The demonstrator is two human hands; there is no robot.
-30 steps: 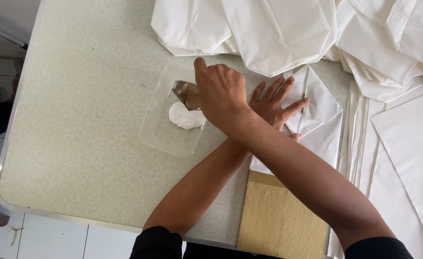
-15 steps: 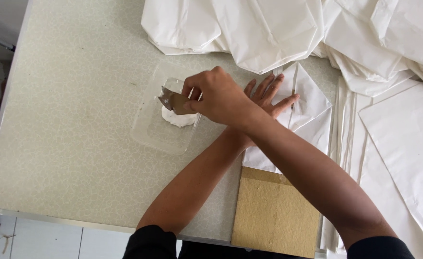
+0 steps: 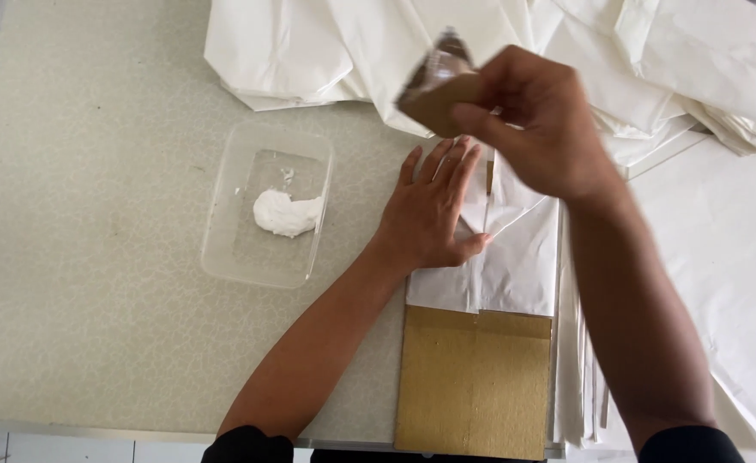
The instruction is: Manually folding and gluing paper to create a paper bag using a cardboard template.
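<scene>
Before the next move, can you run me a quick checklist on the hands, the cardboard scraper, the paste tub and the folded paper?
1. Right hand grips the cardboard scraper: ok, pinched in the fingers, raised above the table.
2. Paste on the scraper's edge: cannot tell, the tip is blurred.
3. Left hand pins the folded white paper: ok, palm flat on its left edge.
4. Folded paper rests on the brown cardboard sheet: ok, its lower edge overlaps the sheet.
5. Clear plastic tub holds a white paste lump: ok, upright, apart from both hands.
6. Loose white paper pile clear of the tub: ok.
</scene>
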